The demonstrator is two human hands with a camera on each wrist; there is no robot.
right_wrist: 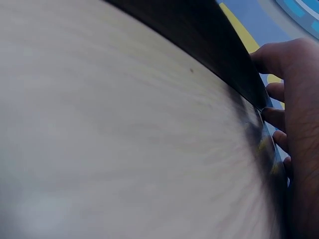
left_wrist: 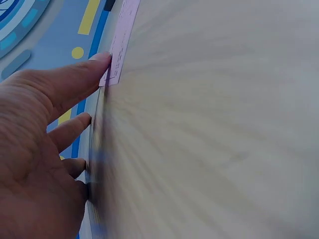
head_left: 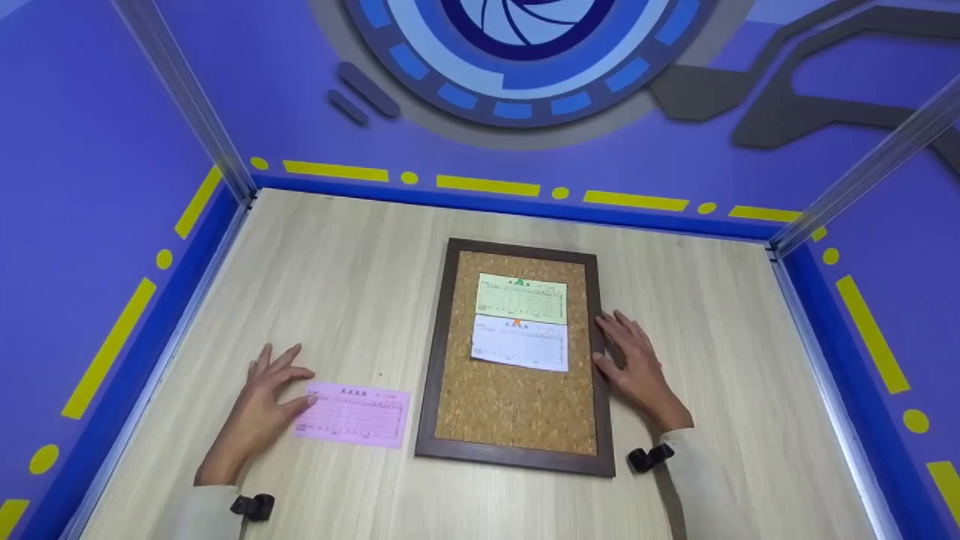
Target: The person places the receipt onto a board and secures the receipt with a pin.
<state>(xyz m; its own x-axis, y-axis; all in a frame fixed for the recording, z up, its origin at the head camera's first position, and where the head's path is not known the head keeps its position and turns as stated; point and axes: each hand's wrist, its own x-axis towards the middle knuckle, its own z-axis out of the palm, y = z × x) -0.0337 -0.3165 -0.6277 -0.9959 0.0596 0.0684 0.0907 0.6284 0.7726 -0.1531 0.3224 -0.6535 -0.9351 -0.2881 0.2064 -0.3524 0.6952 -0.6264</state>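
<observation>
head view alone shows cork board (head_left: 517, 405) slips.

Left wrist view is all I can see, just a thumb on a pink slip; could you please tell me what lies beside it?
Observer: A dark-framed cork board lies to the right of the pink paper slip.
Operator: Is anything on the board?
Observer: A green paper form sits above a white paper form.
Operator: Where is the other hand?
Observer: The right hand rests flat on the table against the board's right frame edge.
</observation>
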